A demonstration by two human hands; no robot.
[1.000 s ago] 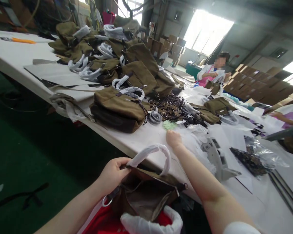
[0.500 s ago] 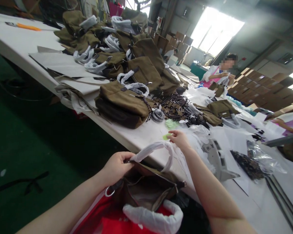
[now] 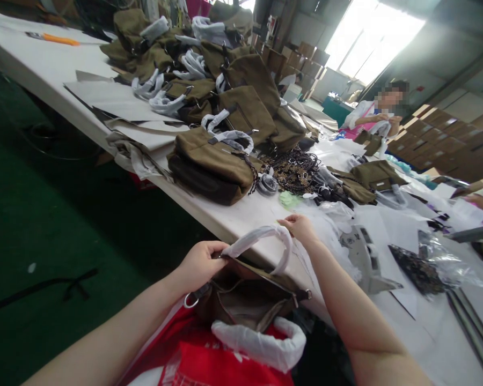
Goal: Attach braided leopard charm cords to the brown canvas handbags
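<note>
An open brown handbag rests against my red apron, its mouth facing up. My left hand pinches the bag's rim at the left, beside the base of a white-wrapped handle. Beyond that handle, my right hand is over the white table with its fingers pressed together; what they hold, if anything, is too small to name. A second wrapped handle lies over the apron. Light green pieces lie just past my right hand.
Olive bags are piled along the white table. Beaded cords, a tape roll, a white tape dispenser and a clear plastic bag lie to the right. A person works at the far side.
My right hand has drawn back slightly toward the bag's handle, and the green piece at its fingertips no longer shows clearly. The whole view has shifted a little. My left hand keeps its grip.
</note>
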